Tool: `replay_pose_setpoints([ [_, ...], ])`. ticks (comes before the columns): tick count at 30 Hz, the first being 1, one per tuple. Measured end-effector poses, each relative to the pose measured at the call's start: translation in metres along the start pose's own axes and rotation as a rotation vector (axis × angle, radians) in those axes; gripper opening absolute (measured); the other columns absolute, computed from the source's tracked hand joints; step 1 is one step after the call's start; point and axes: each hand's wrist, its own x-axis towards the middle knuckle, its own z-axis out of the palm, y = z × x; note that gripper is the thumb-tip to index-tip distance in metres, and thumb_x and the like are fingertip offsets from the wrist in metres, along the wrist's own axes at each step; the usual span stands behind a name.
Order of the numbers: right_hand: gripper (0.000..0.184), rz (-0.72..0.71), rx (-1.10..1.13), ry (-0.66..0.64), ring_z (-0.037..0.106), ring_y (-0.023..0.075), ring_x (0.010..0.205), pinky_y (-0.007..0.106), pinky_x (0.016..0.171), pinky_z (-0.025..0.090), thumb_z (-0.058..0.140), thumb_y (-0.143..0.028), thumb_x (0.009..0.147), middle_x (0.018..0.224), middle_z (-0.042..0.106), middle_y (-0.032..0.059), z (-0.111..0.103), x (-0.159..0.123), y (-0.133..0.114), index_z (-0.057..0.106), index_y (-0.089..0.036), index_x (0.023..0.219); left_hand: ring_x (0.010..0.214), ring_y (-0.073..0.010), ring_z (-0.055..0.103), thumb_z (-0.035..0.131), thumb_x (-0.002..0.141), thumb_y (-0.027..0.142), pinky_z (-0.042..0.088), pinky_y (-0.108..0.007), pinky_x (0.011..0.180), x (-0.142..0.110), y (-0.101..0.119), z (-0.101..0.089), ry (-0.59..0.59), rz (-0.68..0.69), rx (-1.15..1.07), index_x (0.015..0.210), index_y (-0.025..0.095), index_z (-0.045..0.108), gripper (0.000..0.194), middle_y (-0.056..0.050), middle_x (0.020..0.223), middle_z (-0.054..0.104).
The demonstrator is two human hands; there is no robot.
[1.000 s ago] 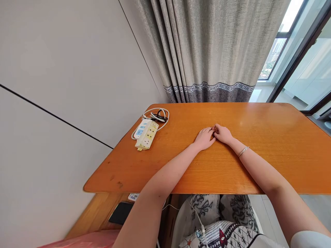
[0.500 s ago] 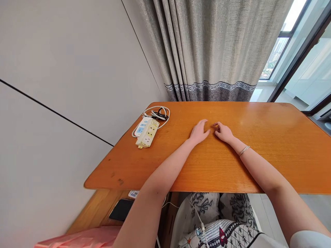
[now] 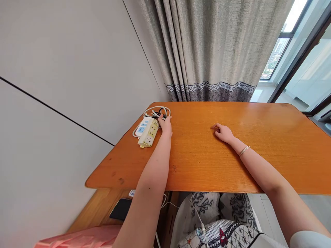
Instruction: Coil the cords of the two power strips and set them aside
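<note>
My left hand (image 3: 166, 126) is at the right side of a yellowed white power strip (image 3: 151, 133), over the far end of the strip and its coiled cables (image 3: 167, 111). Its thumb and fingers are spread around the cable there, and no firm grip shows. Beside that strip, partly behind it, lies a second white power strip with blue sockets (image 3: 142, 128). My right hand (image 3: 224, 133) rests on the tabletop near the middle, fingers loosely bent and thumb apart, holding nothing. A silver bracelet (image 3: 244, 150) circles the right wrist.
The orange-brown wooden table (image 3: 258, 137) has rounded corners. A pale wall panel (image 3: 64, 69) borders its left side, and a grey curtain (image 3: 219, 44) hangs behind. Below the left front edge, a dark phone (image 3: 120, 209) lies on a wooden surface near pink fabric (image 3: 82, 237).
My hands were together at mid-table and came apart. The left hand moved left to the power strip and cables, while the right stayed nearly in place. The strips look unmoved.
</note>
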Motion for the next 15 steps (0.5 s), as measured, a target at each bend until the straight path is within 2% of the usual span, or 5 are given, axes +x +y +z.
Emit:
replay_pose_setpoints([
  [3, 0.033, -0.004, 0.006, -0.002, 0.061, 0.0170, 0.072, 0.027, 0.070, 0.041, 0.058, -0.012, 0.087, 0.078, 0.068, 0.0002, 0.000, 0.000, 0.000, 0.071, -0.020, 0.116, 0.116, -0.0227, 0.064, 0.058, 0.078, 0.024, 0.051, -0.036, 0.104, 0.000, 0.005, -0.001, 0.048, -0.115, -0.089, 0.110, 0.023, 0.048, 0.033, -0.009, 0.114, 0.061],
  [7, 0.031, -0.013, 0.021, 0.005, 0.061, 0.0171, 0.072, 0.027, 0.070, 0.041, 0.059, -0.013, 0.087, 0.077, 0.068, 0.0002, 0.001, 0.001, 0.002, 0.071, -0.020, 0.115, 0.109, -0.0169, 0.066, 0.053, 0.081, 0.022, 0.049, -0.031, 0.103, -0.009, 0.017, 0.004, 0.067, -0.160, -0.162, 0.104, 0.022, 0.046, 0.024, -0.005, 0.108, 0.063],
  [12, 0.026, -0.039, 0.063, 0.046, 0.063, 0.0183, 0.076, 0.030, 0.074, 0.047, 0.060, -0.022, 0.092, 0.084, 0.070, 0.0026, 0.006, 0.003, 0.005, 0.069, -0.020, 0.117, 0.102, -0.0169, 0.071, 0.049, 0.085, 0.022, 0.052, -0.032, 0.101, -0.041, 0.029, 0.027, -0.060, -0.152, -0.226, 0.104, 0.023, 0.047, 0.018, -0.006, 0.102, 0.069],
  [15, 0.033, -0.060, 0.097, 0.105, 0.066, 0.0200, 0.086, 0.034, 0.085, 0.052, 0.060, -0.028, 0.095, 0.105, 0.071, 0.0090, 0.008, 0.003, 0.006, 0.064, -0.017, 0.126, 0.104, -0.0195, 0.073, 0.050, 0.087, 0.025, 0.054, -0.035, 0.102, -0.069, 0.032, 0.046, -0.191, -0.128, -0.260, 0.105, 0.022, 0.048, 0.018, -0.008, 0.104, 0.072],
])
